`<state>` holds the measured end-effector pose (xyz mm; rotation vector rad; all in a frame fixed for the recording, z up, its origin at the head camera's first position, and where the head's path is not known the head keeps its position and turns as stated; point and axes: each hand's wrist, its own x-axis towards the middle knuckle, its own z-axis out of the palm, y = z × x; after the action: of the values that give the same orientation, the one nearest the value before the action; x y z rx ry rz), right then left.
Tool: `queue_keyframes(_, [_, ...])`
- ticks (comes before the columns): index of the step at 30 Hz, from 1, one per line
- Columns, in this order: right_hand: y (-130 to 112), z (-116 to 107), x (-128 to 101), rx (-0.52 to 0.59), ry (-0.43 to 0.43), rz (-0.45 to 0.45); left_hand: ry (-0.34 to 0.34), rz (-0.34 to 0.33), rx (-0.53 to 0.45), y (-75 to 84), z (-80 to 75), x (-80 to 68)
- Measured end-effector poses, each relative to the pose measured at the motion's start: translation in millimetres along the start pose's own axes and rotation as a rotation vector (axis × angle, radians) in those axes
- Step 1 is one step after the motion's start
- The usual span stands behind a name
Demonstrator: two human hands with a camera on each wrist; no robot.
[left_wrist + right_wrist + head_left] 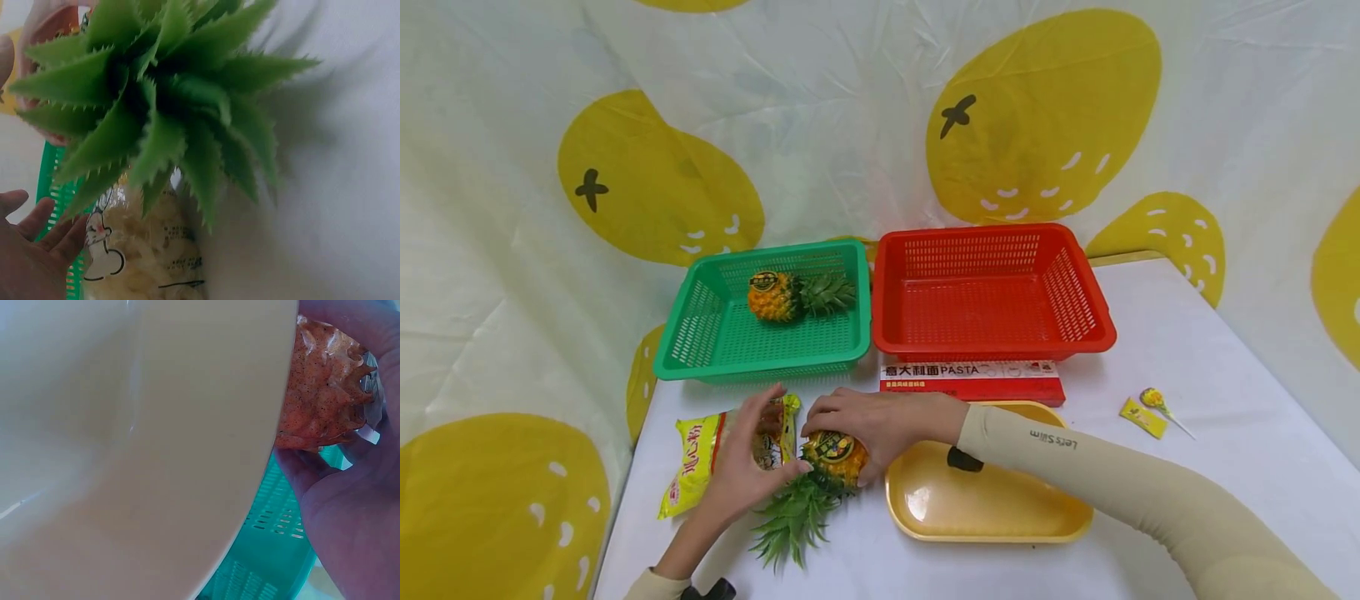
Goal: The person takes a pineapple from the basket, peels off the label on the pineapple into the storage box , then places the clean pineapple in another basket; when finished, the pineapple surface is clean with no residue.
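1. Nearest the camera, the pineapple (829,463) lies on its side on the white worktop (1187,392), its leafy crown (169,106) pointing back toward the person.
2. Right hand (880,421): fingers curled over the fruit's body, gripping it.
3. Left hand (747,458): fingers straight and relaxed, just left of the fruit, at the crown's base; contact cannot be told.
4. Yellow snack bag (700,454): under and beyond the left hand.
5. Yellow tray (985,508): beneath the right wrist.
6. Green basket (700,354): beyond both hands, holding a second pineapple (790,296).
7. Red basket (992,287): beyond the right hand; pasta box (972,382) before it.
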<state>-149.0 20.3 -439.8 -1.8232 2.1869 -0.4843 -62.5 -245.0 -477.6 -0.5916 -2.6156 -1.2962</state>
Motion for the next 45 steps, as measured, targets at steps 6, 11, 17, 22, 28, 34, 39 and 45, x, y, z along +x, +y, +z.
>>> queue_keyframes(6, [1,-1,-3,0.045,0.016,0.017,0.008,-0.044,0.014,6.6,6.0,-5.3])
queue_keyframes(11, [2,-4,-5,0.074,0.03,0.015,0.017,-0.062,0.025,9.0,10.6,-8.8])
queue_keyframes(17, [3,-5,-7,0.089,0.029,0.017,-0.029,-0.076,-0.022,12.4,17.3,-9.5])
queue_keyframes(22, [4,-4,-8,0.108,0.027,0.025,-0.063,-0.171,-0.08,17.3,22.0,-11.6])
queue_keyframes(28, [5,-4,-10,0.12,0.045,0.022,-0.085,-0.264,-0.007,20.4,23.4,-11.0])
queue_keyframes(34, [5,-5,-12,0.138,0.055,0.031,-0.083,-0.235,0.016,20.9,24.3,-10.3])
queue_keyframes(39, [7,-3,-12,0.141,0.063,0.03,-0.089,-0.196,0.069,22.6,24.5,-9.0])
queue_keyframes(45, [7,-2,-12,0.14,0.076,0.012,-0.099,-0.187,0.086,23.9,24.8,-8.7])
